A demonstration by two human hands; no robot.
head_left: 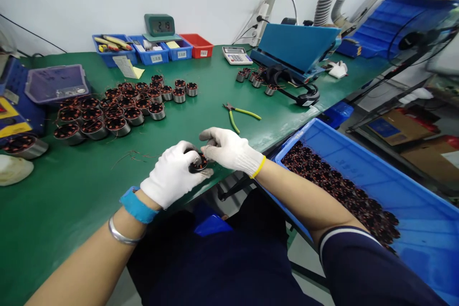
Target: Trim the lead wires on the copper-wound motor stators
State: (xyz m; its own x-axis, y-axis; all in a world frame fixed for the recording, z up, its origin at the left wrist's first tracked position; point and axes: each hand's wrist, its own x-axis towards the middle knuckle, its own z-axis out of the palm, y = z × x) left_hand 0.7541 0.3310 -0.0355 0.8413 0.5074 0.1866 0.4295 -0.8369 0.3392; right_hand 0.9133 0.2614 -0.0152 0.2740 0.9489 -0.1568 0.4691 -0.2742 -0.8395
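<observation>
Near the front edge of the green bench, a wire-wound motor stator (198,164) with copper coils sits between my two gloved hands. My left hand (175,172) wraps round its side, fingers curled over the rim. From the right, my right hand (229,150) has its bent fingers and thumb closed at the stator's upper edge. Whether a thin wire is also pinched there is too small to tell. Green-handled cutting pliers (238,114) lie just beyond my right hand, jaws toward the left. Loose wire scraps (134,155) lie left of the stator.
Many similar stators (115,111) stand grouped at the left, and a few (256,80) beside a black strap-like device (287,83). A blue crate (358,177) full of stators is at my right. Small bins (148,55), a clock (159,25) and a calculator (237,56) line the back.
</observation>
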